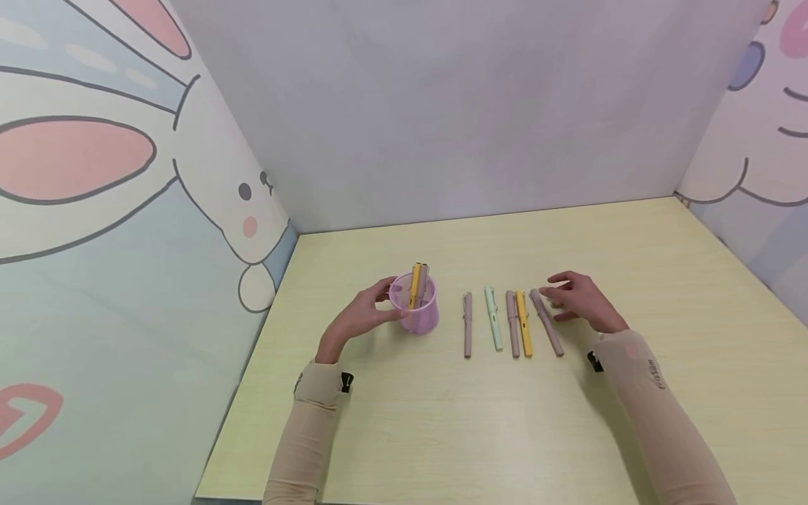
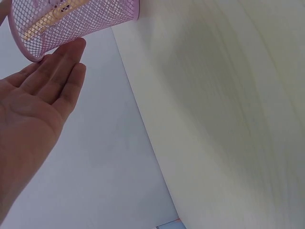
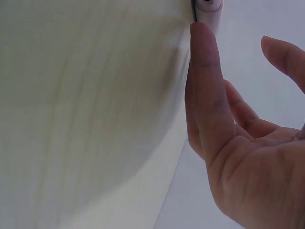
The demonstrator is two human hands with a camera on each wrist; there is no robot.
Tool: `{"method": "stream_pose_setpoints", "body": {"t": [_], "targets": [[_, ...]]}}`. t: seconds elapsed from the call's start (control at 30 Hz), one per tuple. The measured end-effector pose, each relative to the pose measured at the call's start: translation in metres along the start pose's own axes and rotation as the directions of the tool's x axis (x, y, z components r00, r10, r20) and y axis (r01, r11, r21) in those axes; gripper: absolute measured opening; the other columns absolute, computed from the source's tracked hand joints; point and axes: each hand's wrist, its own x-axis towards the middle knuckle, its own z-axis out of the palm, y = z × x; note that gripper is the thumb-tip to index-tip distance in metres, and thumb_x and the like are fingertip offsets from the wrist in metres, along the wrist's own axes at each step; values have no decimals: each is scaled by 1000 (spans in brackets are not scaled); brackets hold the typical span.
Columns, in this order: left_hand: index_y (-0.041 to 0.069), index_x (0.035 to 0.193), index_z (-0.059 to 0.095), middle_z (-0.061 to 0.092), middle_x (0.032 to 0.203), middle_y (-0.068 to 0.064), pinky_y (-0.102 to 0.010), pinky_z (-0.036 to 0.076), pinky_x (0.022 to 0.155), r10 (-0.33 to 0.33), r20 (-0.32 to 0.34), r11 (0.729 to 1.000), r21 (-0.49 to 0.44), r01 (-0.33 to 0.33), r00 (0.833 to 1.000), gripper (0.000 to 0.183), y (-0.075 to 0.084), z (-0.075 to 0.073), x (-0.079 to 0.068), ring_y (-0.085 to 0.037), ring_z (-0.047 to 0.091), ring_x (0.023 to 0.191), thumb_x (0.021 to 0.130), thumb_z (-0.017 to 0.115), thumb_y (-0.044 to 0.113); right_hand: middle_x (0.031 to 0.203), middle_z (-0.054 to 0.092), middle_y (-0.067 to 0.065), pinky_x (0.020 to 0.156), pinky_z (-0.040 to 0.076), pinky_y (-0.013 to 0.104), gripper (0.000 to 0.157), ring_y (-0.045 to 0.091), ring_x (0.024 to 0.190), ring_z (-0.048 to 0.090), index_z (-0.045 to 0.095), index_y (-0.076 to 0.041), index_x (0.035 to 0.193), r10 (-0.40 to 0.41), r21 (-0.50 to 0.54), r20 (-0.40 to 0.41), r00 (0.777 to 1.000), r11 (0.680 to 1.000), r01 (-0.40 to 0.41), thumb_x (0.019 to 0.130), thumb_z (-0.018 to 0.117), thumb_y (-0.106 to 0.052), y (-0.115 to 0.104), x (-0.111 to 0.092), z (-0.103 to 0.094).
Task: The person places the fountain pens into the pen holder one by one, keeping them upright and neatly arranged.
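A pink mesh pen holder (image 1: 423,321) stands upright, with a yellow pen (image 1: 414,286) and a mauve pen (image 1: 422,289) leaning inside it. My left hand (image 1: 362,315) holds the holder from its left side, thumb in front and fingers behind; the left wrist view shows those fingers (image 2: 62,71) against the mesh. To the right lie a mauve pen (image 1: 468,325), a mint pen (image 1: 494,319), another mauve pen (image 1: 513,324), a yellow pen (image 1: 524,324) and a slanted mauve pen (image 1: 547,322). Beside this slanted pen's upper end is my right hand (image 1: 583,301), thumb and fingers apart, gripping nothing.
The light wood table (image 1: 410,435) meets a pale wall (image 1: 467,112) at the back. Walls with cartoon drawings, such as the left wall (image 1: 139,315), rise on both sides. Each forearm wears a beige sleeve (image 1: 656,414), and a small black clip (image 1: 346,382) shows near the left wrist.
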Motion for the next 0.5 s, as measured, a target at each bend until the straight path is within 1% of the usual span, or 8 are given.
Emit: {"method": "stream_pose_setpoints", "body": {"t": [0.23, 0.5], "targets": [[8, 158, 39, 55, 147, -12, -54, 43, 110, -15, -1, 1000, -4, 15, 1000, 82, 1, -1, 1, -33, 52, 134, 92, 75, 40, 138, 45, 35, 79, 62, 38, 71, 42, 115, 56, 31, 14, 151, 24, -2, 13, 1000, 1000, -24, 105, 61, -32, -1, 0, 1], [6, 158, 38, 54, 148, -13, -56, 42, 110, 0, 7, 1000, -10, 0, 1000, 82, 0, -1, 1, -33, 52, 134, 93, 75, 38, 138, 45, 36, 79, 62, 38, 71, 37, 111, 58, 31, 13, 150, 41, -11, 27, 999, 999, -41, 105, 63, -31, -3, 1, 3]]}}
